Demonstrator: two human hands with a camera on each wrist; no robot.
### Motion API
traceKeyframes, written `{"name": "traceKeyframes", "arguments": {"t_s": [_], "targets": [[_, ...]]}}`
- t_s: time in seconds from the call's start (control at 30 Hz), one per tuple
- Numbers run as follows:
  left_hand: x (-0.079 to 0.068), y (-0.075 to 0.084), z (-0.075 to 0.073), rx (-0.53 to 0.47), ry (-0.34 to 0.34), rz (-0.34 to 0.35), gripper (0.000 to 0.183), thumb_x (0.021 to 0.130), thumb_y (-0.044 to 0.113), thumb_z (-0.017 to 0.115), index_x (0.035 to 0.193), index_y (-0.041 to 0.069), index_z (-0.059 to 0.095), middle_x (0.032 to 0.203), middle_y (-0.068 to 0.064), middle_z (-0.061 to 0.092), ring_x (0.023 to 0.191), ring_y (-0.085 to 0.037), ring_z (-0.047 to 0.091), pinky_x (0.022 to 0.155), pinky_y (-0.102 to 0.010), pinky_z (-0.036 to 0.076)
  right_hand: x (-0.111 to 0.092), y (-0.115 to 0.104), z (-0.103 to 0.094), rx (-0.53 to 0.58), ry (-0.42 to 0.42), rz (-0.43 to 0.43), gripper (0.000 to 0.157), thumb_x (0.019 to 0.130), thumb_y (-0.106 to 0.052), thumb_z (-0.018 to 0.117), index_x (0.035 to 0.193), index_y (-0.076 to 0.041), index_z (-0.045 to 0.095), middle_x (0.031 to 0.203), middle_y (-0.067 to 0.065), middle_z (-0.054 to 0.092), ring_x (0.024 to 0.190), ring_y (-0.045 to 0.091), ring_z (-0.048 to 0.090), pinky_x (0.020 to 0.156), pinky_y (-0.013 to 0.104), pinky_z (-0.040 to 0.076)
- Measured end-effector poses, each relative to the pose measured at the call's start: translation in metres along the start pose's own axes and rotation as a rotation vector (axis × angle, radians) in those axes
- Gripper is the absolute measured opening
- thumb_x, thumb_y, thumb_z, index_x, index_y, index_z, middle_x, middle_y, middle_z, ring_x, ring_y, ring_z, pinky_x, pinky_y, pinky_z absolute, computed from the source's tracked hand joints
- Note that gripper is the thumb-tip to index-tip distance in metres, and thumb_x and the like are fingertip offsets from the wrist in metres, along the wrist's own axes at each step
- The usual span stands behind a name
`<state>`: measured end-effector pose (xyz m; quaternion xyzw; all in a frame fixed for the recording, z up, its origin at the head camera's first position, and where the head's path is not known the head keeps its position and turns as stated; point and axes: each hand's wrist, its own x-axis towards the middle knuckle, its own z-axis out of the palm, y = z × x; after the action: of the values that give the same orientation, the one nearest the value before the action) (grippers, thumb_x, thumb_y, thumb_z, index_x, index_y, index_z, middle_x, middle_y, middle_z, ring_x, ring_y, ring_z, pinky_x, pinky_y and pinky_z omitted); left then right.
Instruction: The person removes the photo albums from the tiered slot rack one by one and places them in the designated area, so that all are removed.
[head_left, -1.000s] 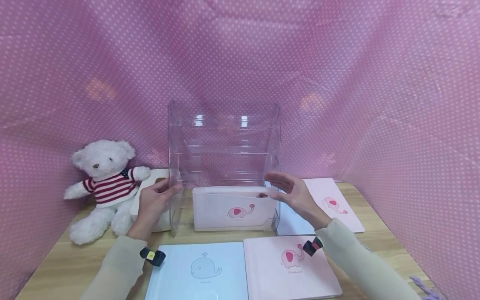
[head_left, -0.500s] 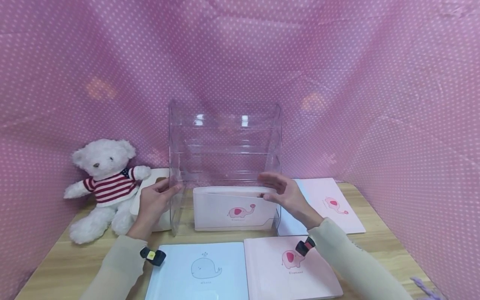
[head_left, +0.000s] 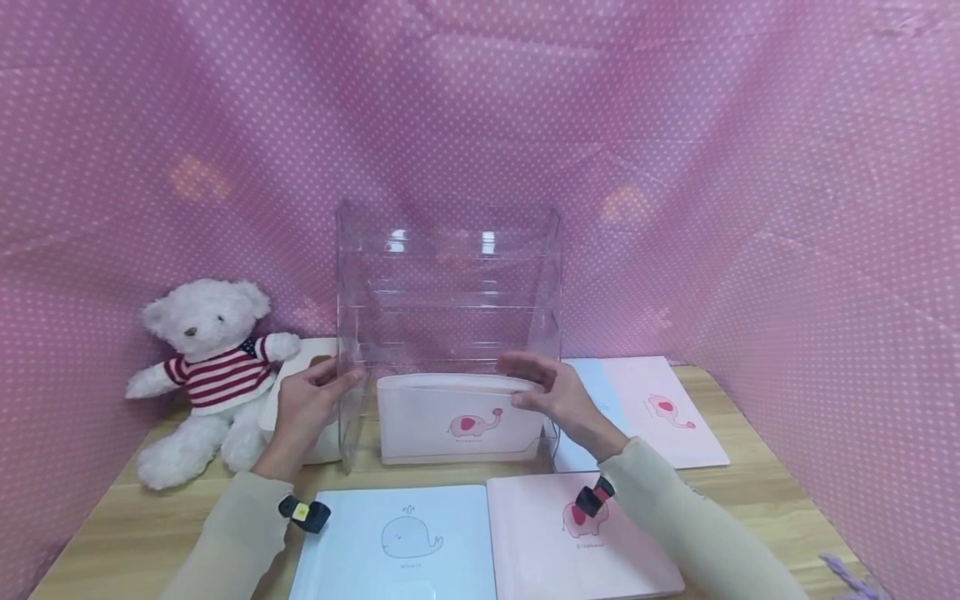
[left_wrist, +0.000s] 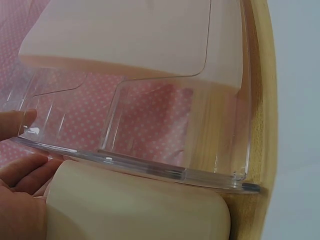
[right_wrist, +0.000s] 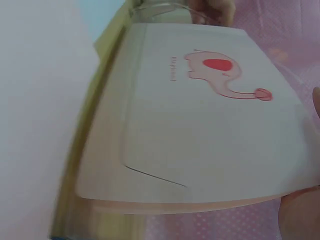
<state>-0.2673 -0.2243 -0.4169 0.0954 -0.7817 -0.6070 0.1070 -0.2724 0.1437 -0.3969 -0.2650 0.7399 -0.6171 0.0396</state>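
A clear acrylic rack point(head_left: 450, 307) with stacked tiers stands upright on the table. My left hand point(head_left: 307, 408) holds its left side panel, thumb inside and fingers outside, as the left wrist view shows at the panel's edge point(left_wrist: 140, 164). In the rack's lowest tier a pink book point(head_left: 420, 421) with an elephant on its cover stands on its long edge, partly behind the low clear front lip. With thumb in front and fingers behind, my right hand point(head_left: 566, 408) pinches the book's upper right corner. In the right wrist view the elephant cover point(right_wrist: 210, 140) fills the middle.
A white teddy bear point(head_left: 213, 375) in a striped shirt and a cream rounded box point(left_wrist: 135, 205) stand left of the rack. In front lie a blue whale book point(head_left: 405, 550) and a pink elephant book point(head_left: 536, 558). Pink and blue books point(head_left: 667, 417) lie at right.
My right hand has moved left from the rack's right side onto the book's upper corner. The standing book has shifted slightly left and forward. My left hand has stayed on the rack.
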Motion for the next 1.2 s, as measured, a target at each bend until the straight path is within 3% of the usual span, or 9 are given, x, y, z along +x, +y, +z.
{"name": "traceKeyframes", "arguments": {"t_s": [0.17,0.37,0.6,0.93,1.2], "targets": [[0.0,-0.001,0.0,-0.01,0.002,0.002,0.059,0.088,0.036,0.08,0.138,0.01,0.063,0.137,-0.018,0.065,0.09,0.01,0.062,0.077,-0.01,0.053,0.003,0.003,0.008,-0.04,0.019,0.052,0.057,0.085,-0.007,0.077,0.139,-0.013,0.06,0.141,0.012,0.064,0.129,0.029,0.062,0.101,0.029,0.054],[0.0,0.0,-0.001,-0.01,0.014,-0.002,0.058,0.087,0.035,0.081,0.137,0.01,0.064,0.136,-0.018,0.066,0.088,0.011,0.062,0.076,-0.01,0.052,0.006,0.01,0.022,-0.151,0.043,0.049,0.049,0.082,-0.003,0.08,0.129,-0.016,0.069,0.134,0.005,0.069,0.119,0.024,0.066,0.101,0.037,0.054],[-0.001,0.0,-0.001,0.001,0.009,-0.011,0.057,0.089,0.034,0.079,0.139,0.012,0.062,0.137,-0.017,0.066,0.089,0.009,0.062,0.076,-0.01,0.052,0.008,0.014,0.03,-0.227,0.119,0.026,0.048,0.079,-0.004,0.083,0.122,-0.022,0.073,0.127,-0.002,0.073,0.114,0.02,0.069,0.097,0.034,0.056],[-0.001,0.002,-0.001,0.018,0.001,-0.034,0.062,0.089,0.035,0.078,0.142,0.011,0.058,0.14,-0.015,0.064,0.099,0.002,0.06,0.079,-0.009,0.049,0.013,0.01,0.031,-0.186,0.155,0.008,0.041,0.082,0.0,0.079,0.12,-0.015,0.075,0.127,0.0,0.074,0.111,0.02,0.073,0.091,0.031,0.06],[0.0,0.002,-0.001,0.01,0.006,-0.016,0.06,0.089,0.036,0.079,0.14,0.01,0.06,0.137,-0.016,0.065,0.091,0.008,0.061,0.079,-0.011,0.052,0.019,-0.012,0.015,-0.189,0.227,0.059,0.035,0.08,-0.008,0.082,0.113,-0.017,0.078,0.117,0.003,0.077,0.105,0.017,0.074,0.086,0.027,0.058]]}}
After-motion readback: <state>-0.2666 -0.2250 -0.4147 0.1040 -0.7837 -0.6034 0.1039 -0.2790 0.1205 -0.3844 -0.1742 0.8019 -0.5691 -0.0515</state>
